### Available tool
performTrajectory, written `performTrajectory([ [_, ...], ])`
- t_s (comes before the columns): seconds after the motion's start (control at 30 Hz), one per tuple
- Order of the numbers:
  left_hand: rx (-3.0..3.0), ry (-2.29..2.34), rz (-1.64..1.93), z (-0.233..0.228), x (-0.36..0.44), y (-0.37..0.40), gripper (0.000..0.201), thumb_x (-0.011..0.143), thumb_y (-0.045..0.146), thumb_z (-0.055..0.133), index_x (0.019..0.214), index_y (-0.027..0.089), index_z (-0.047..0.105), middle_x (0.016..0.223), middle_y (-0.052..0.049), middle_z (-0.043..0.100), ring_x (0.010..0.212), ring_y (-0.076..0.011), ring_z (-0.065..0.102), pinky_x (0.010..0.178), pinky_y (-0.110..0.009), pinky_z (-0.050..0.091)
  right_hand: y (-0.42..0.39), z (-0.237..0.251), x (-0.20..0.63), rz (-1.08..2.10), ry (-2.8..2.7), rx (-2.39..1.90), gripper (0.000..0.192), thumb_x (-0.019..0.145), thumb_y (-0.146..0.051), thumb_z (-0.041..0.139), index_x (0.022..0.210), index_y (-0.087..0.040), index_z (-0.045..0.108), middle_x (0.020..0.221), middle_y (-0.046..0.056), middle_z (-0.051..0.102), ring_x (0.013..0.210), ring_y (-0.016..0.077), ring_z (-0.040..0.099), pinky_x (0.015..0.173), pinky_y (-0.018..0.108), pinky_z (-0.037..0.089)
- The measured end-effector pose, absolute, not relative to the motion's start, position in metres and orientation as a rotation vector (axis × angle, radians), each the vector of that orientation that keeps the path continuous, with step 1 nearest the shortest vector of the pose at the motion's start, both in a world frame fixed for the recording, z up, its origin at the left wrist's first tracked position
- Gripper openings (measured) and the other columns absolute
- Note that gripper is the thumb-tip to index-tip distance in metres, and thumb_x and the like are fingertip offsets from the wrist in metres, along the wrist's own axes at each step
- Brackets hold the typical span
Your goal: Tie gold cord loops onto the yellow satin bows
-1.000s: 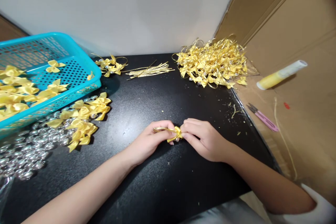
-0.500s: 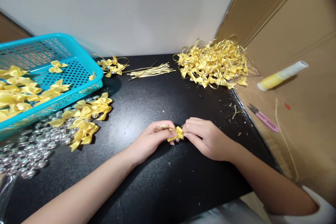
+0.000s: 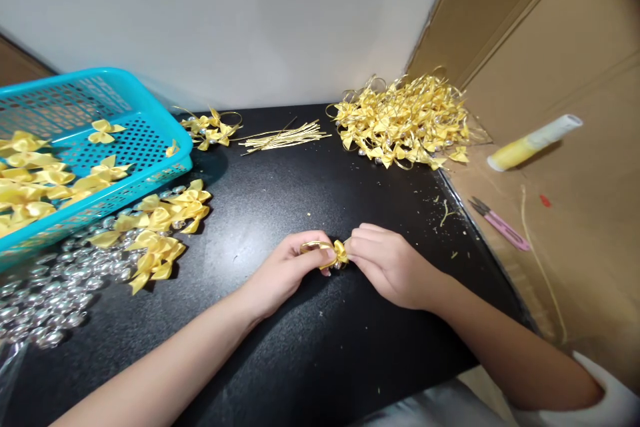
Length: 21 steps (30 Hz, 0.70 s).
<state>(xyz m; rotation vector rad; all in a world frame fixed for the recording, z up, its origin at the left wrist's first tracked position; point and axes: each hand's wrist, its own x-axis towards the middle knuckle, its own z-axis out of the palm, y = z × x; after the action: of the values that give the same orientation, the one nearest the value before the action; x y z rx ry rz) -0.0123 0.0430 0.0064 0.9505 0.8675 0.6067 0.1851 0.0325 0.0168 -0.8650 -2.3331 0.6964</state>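
Observation:
Between my hands, just above the black table (image 3: 280,193), is a yellow ribbon bow (image 3: 341,252) with a loop of gold cord (image 3: 313,245) and a small silvery bead under it. My left hand (image 3: 295,263) pinches the bow and the base of the loop between thumb and fingers. From the right, my right hand (image 3: 383,263) pinches a thin gold cord end beside the bow; its fingertips are closed and partly hide the cord.
A turquoise basket (image 3: 165,133) holds yellow bows at left. Silver beads (image 3: 55,300) and loose bows (image 3: 157,253) lie before it. Gold cords (image 3: 285,138) and a heap of corded bows (image 3: 400,120) lie at the back. Pink-handled snips (image 3: 500,225) and a tube (image 3: 535,142) are at right.
The hands keep their grip on the bow and cord, with only slight finger movement. The whole view has shifted a little.

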Motion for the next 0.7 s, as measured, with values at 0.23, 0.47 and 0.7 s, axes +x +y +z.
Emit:
performTrajectory([
  [0.23,0.944,0.866,0.654,0.002,-0.013,0.040,0.016,0.078,0.029,0.067,0.068,0.017,0.064,0.067,0.001,0.058,0.069,-0.0140,0.049,0.070,-0.028,0.036,0.030,0.006,0.177,0.739,-2.143,-0.892,0.025,0.098,-0.011,0.040,0.077,-0.019,0.051,0.066,-0.001,0.048,0.063,0.0133,0.043,0.062,0.026,0.037],
  [0.47,0.912,0.851,0.653,0.004,-0.012,0.040,0.017,0.076,0.027,0.069,0.066,0.016,0.062,0.064,0.001,0.056,0.067,-0.0128,0.047,0.067,-0.027,0.035,0.026,-0.001,0.168,0.797,-1.989,-0.914,0.022,0.096,-0.012,0.041,0.079,-0.019,0.052,0.069,-0.001,0.053,0.064,0.0111,0.048,0.061,0.024,0.039],
  [0.7,0.846,0.824,0.698,0.000,-0.011,0.040,0.021,0.079,0.031,0.069,0.067,0.016,0.062,0.069,0.000,0.056,0.070,-0.0131,0.049,0.070,-0.027,0.039,0.026,-0.001,0.174,0.926,-1.852,-1.086,0.014,0.093,-0.020,0.053,0.080,-0.018,0.056,0.068,-0.002,0.055,0.059,0.0094,0.049,0.058,0.022,0.041],
])
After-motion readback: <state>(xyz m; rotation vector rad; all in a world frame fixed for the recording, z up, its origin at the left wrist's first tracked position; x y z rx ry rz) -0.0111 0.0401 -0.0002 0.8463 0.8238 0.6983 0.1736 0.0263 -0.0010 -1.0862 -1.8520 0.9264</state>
